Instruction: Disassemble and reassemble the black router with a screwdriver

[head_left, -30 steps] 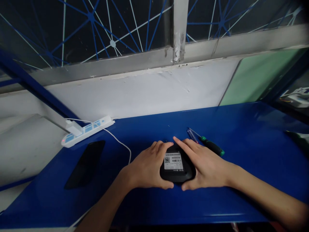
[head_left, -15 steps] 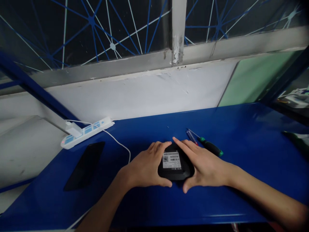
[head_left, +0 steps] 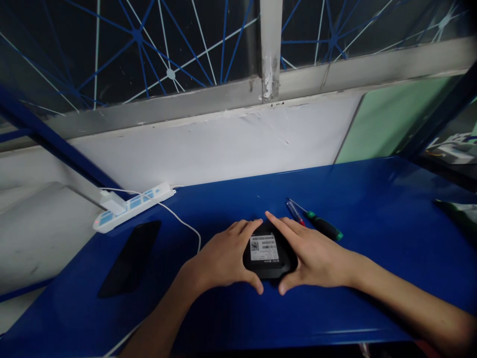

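Note:
A black device (head_left: 270, 271) with rounded corners and a white printed label (head_left: 264, 248) facing up is between my two hands at the middle of the blue table. My left hand (head_left: 227, 256) is curved round its left side, the thumb near the front edge and the fingers near the back. Round the right side curls my right hand (head_left: 311, 253), its thumb at the front and its index finger reaching over the back. Just behind my right hand lie a green and black screwdriver (head_left: 325, 226) and a clear tool with a red end (head_left: 295, 212).
A white power strip (head_left: 136, 203) with a plug and a white cable is at the back left of the blue table (head_left: 238, 323). In front of it lies a flat black slab (head_left: 130, 258). A wall and window frame stand behind; blue posts rise at both sides.
The view has shifted very slightly. My left thumb has tipped a little forward, and my hands remain round the black device.

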Demonstrator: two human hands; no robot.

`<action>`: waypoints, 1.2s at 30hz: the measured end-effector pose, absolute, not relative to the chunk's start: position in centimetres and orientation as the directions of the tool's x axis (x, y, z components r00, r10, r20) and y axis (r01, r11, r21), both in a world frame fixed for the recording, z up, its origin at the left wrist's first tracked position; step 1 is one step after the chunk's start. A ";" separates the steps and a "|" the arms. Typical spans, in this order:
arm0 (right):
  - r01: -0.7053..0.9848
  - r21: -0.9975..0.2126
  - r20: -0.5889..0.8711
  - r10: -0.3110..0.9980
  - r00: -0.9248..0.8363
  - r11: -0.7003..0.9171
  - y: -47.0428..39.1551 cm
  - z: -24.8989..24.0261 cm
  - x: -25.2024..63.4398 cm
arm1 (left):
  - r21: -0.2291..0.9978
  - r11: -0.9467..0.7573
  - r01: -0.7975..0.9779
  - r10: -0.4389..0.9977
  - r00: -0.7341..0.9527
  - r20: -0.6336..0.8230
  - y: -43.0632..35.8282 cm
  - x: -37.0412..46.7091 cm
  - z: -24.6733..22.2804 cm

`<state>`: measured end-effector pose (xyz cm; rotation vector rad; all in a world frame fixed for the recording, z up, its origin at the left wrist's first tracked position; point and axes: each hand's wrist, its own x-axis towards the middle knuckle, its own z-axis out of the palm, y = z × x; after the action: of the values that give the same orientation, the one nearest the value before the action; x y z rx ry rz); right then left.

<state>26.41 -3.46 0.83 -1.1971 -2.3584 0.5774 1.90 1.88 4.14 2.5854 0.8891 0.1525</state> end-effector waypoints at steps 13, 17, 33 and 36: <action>0.720 -0.526 0.049 0.862 -0.505 0.452 -3.7 1.7 25.8 | 0.230 -0.635 0.737 0.682 0.675 -0.281 1.3 3.1 5.8; 0.761 -0.490 0.003 0.874 -0.486 0.425 -3.7 2.2 25.5 | 0.222 -0.631 0.743 0.694 0.669 -0.265 1.3 3.0 5.5; 0.958 -0.026 0.359 0.898 -0.256 0.284 -0.4 1.3 29.0 | 0.383 -0.700 0.603 0.626 0.776 -0.078 1.5 2.1 4.1; 0.957 0.025 0.333 0.900 -0.280 0.289 -0.1 0.6 29.4 | 0.385 -0.715 0.583 0.618 0.785 -0.041 1.5 2.1 3.5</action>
<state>29.37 -0.08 0.64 -1.7043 -2.3050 -0.3217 2.06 1.47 3.55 2.5965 0.9112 0.1272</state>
